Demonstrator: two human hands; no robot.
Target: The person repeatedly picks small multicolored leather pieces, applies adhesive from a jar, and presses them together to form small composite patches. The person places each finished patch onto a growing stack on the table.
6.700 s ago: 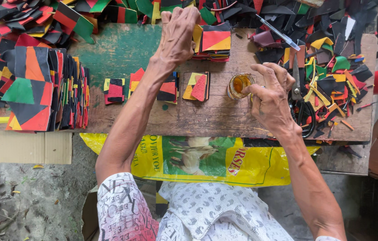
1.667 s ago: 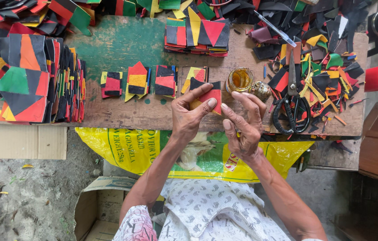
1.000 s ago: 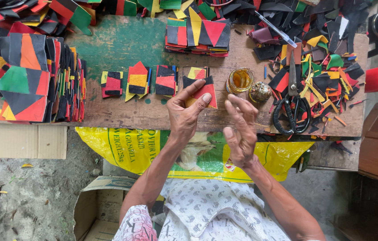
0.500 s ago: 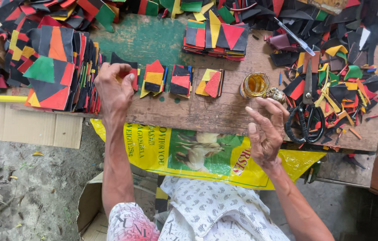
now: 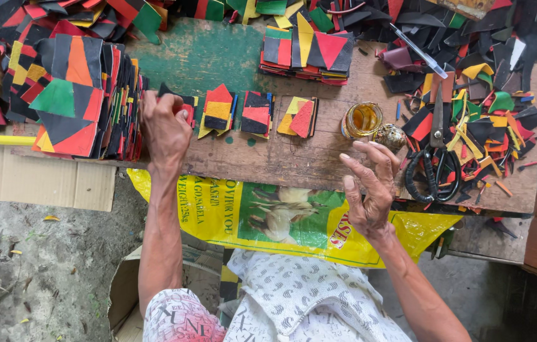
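Note:
My left hand [image 5: 166, 130] rests knuckles-up at the left end of a row of small patchwork stacks, fingers curled over a black and red patchwork piece [image 5: 186, 109]. Right of it lie three more small stacks: one [image 5: 217, 111], another [image 5: 257, 113] and a third [image 5: 300, 116], in red, yellow, black and green. My right hand [image 5: 370, 190] hovers at the table's front edge, fingers spread, holding nothing. Just beyond it stand a small jar of amber glue [image 5: 362, 119] and its lid [image 5: 390, 135].
Black-handled scissors [image 5: 436, 161] lie right of the jar among cut scraps [image 5: 484, 107]. A tall pile of patchwork panels [image 5: 72, 95] fills the left, a larger stack [image 5: 309, 54] the back. A yellow sack [image 5: 268, 215] hangs off the wooden table [image 5: 294, 158]; cardboard [image 5: 34, 183] lies lower left.
My left hand carried a piece from the table's middle to the leftmost small stack. My right hand drew apart from it and stays near the jar, fingers spread.

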